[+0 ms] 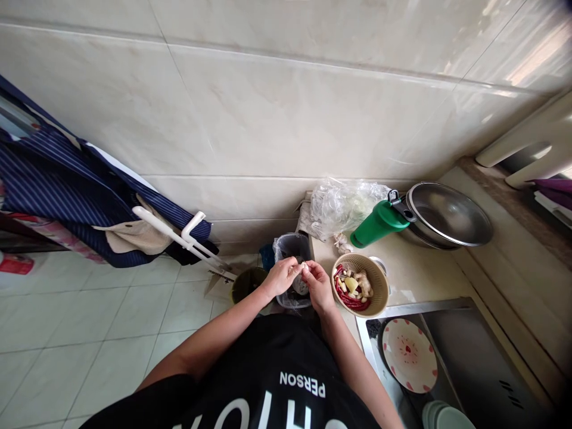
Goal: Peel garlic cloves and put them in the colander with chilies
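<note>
Above a lined trash bin [292,243], my left hand [281,277] and my right hand [318,286] meet at the fingertips. Both pinch a small pale garlic clove [304,266], which the fingers partly cover. Just right of my right hand, a beige basket [382,289] stands on the counter. Inside it lie red dried chilies [354,302], peeled garlic cloves, a piece of ginger [364,283] and a yellowish cut piece [351,284]. Behind the basket sits some unpeeled garlic [343,244].
A green bottle [379,223], a crumpled plastic bag [342,205] and a metal bowl [449,214] stand along the wall. The sink at the right holds a spotted plate [409,356] and pale green dishes [447,415]. A white rail [174,235] and hanging cloths [84,190] are at left.
</note>
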A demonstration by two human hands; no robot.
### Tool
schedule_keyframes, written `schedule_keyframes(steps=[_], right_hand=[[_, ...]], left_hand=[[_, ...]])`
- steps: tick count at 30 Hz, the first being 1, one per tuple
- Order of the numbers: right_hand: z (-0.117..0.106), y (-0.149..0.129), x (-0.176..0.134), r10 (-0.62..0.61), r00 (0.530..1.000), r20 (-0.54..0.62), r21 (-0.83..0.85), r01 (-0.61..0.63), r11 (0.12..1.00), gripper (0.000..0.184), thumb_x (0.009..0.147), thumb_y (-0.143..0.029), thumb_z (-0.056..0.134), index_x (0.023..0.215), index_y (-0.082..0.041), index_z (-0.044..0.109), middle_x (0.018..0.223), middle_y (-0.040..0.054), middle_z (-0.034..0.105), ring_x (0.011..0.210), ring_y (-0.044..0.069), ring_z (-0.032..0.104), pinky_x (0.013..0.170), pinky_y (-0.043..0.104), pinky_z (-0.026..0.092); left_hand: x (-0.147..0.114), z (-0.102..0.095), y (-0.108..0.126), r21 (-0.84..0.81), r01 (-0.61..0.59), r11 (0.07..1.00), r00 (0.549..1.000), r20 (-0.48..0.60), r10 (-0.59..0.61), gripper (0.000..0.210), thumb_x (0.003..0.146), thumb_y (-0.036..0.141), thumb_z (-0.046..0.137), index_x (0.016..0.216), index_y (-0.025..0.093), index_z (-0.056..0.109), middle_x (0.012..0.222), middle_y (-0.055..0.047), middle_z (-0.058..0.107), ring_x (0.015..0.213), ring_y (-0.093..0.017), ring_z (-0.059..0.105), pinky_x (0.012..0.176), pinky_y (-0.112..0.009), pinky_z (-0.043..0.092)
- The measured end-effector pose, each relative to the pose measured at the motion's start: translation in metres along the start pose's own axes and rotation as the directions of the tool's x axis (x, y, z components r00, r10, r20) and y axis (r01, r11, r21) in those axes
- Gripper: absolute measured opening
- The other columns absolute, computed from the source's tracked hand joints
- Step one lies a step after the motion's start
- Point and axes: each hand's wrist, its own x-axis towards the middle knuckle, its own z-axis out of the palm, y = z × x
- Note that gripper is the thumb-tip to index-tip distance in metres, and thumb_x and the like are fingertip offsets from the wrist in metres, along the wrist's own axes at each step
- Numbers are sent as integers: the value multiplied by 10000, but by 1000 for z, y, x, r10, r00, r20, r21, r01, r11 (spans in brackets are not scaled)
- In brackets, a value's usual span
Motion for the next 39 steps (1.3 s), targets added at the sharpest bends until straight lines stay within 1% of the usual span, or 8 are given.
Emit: schedule_keyframes(steps=[8, 17, 22, 24, 27, 30, 35, 39], right_hand=[[0, -22, -8, -165, 977, 135, -296, 198, 934, 246, 727, -280, 715, 967, -228, 698, 944, 46, 688, 890, 209, 617, 881, 365, 464], [1, -26, -11, -60, 988, 142, -158, 82, 984, 258, 707, -281, 737, 961, -241, 723, 980, 35, 703, 916, 209, 620, 877, 365, 477], [7, -27, -16, 34, 989, 145, 6, -35, 999, 256, 695, -286, 747, 939, -211, 725, 830, 8, 707, 701, 135, 602, 724, 276, 501], [10, -31, -18, 97, 981, 170, 91, -113, 989, 254, 696, -291, 749, 925, -188, 718, 739, -4, 682, 617, 104, 566, 652, 236, 489], [16, -39, -20, 196, 954, 229, 193, -242, 951, 239, 708, -287, 743, 911, -174, 687, 707, -7, 646, 581, 91, 546, 583, 206, 471], [18, -45, -19, 251, 937, 244, 254, -311, 916, 184, 711, -255, 741, 854, -175, 659, 730, -6, 628, 577, 83, 545, 553, 189, 471], [13, -43, -17, 221, 952, 211, 281, -275, 920, 187, 677, -207, 771, 833, -178, 671, 791, 0, 637, 622, 77, 556, 601, 178, 489], [10, -39, -16, 191, 962, 193, 240, -235, 942, 203, 718, -288, 744, 881, -185, 681, 771, 11, 652, 557, 77, 519, 521, 189, 463]], left_hand=[[-2, -16, 25, -250, 4, 968, 989, 145, 33, 383, 879, 483, 438, 689, 154, 483, 645, 18, 472, 605, -111, 416, 591, -217, 345], [-6, -29, 44, -198, -49, 979, 991, 112, 72, 355, 913, 364, 395, 635, 162, 484, 614, -1, 510, 597, -118, 451, 594, -229, 348], [-9, -31, 40, -294, -8, 956, 991, 129, 48, 381, 903, 375, 386, 612, 152, 488, 576, 6, 496, 543, -97, 421, 553, -223, 333], [-10, -30, 35, -423, 65, 904, 984, 177, 12, 397, 898, 402, 363, 615, 153, 487, 530, 22, 463, 478, -80, 380, 500, -217, 315], [-10, -26, 26, -638, 250, 729, 963, 245, -115, 370, 860, 420, 375, 620, 158, 477, 486, 34, 458, 391, -65, 340, 412, -208, 279], [-9, -23, 20, -747, 327, 579, 944, 239, -226, 266, 800, 359, 450, 649, 148, 508, 494, 34, 494, 362, -54, 344, 386, -200, 284], [-11, -24, 18, -812, 337, 478, 938, 247, -241, 285, 722, 309, 545, 962, 155, 532, 681, 2, 624, 413, -59, 454, 390, -177, 308], [-13, -26, 22, -800, 377, 466, 925, 303, -229, 189, 680, 301, 594, 762, 155, 506, 647, 2, 603, 464, -72, 506, 390, -159, 305]])
